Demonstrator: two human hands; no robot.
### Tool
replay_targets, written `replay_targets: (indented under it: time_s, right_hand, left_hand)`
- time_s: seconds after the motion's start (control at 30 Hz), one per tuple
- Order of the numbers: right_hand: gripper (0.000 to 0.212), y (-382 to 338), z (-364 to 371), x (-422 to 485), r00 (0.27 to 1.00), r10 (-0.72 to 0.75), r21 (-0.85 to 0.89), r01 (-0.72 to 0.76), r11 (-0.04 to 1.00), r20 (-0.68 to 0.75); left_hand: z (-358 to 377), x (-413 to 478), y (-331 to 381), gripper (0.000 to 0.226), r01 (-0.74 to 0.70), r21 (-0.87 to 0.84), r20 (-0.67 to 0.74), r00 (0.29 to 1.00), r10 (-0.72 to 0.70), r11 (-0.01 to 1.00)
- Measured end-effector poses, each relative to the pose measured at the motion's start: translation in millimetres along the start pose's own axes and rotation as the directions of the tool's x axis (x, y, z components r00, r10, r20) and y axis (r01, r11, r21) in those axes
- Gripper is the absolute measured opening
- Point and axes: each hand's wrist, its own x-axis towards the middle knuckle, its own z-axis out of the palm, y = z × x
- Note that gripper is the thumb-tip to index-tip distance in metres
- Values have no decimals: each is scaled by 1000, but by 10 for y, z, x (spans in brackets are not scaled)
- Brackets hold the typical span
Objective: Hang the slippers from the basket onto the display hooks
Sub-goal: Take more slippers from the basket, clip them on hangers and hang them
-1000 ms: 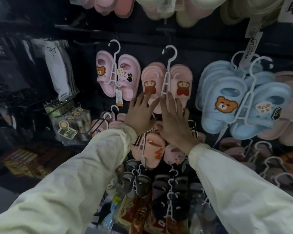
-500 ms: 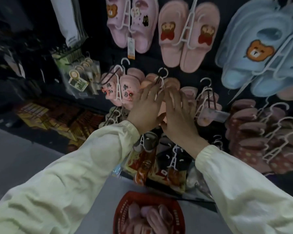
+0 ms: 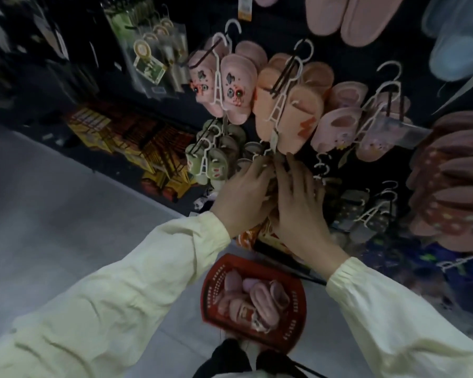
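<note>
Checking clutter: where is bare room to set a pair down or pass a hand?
Bare grey floor lies left of the red basket, bordered by the yellow packets. Higher up it is crowded: pink slippers and orange slippers hang close, left hand and right hand filling the gap beneath.

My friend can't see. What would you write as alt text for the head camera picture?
A left hand and right hand in pale sleeves reach side by side to a display wall of hanging slippers, just below an orange pair. A red basket with pink slippers sits on the floor beneath.
</note>
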Motion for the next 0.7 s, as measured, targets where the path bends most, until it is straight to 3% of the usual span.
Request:
replay_targets:
  time_s: [0.13, 0.27, 0.43, 0.7]
  right_hand:
    - [99, 22, 254, -171, 997, -31, 49, 28, 998, 76]
    - [92, 54, 699, -400, 983, -91, 139, 68, 988, 161]
    - [92, 42, 1383, -716, 938, -171, 246, 97, 964, 302]
    - [87, 445, 2800, -1485, 830, -123, 258, -26, 966, 544]
  left_hand:
    - [247, -297, 42, 62, 126, -22, 26, 992, -125, 992]
    - [599, -724, 40, 62, 323, -72, 136, 940, -312, 943]
    - [1195, -1406, -109, 68, 581, -30, 311, 779, -545, 813]
    - [2604, -2307, -252, 64, 770, -13, 550, 539, -638, 638]
